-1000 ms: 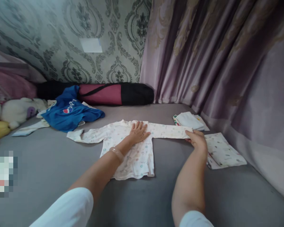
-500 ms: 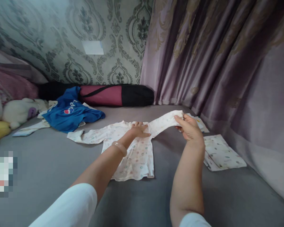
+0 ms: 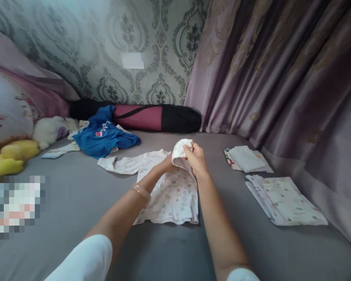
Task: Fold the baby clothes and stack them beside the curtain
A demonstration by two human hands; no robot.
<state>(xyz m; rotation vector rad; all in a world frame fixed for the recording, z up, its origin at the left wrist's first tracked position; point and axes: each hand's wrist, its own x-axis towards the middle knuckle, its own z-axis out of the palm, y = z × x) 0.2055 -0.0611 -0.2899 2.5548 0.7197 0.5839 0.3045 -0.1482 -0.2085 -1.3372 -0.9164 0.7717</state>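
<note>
A small white long-sleeved shirt with a pastel print lies spread out, its left-side sleeve stretched to the side. My right hand is closed on the end of the other sleeve, which is lifted and folded inward over the shirt. My left hand, below a bangle on the wrist, reaches to the upper part of the shirt. The raised sleeve covers its fingers, so how they are held does not show.
Folded printed clothes and another small folded pile lie at right. A blue shirt is heaped at back left, near plush toys. A long black and maroon bag lies along the wall; curtains hang at right.
My right hand has brought the sleeve from out at the right inward over the shirt, near my left hand. The sleeve now hides my left fingers. The view has turned slightly right.
</note>
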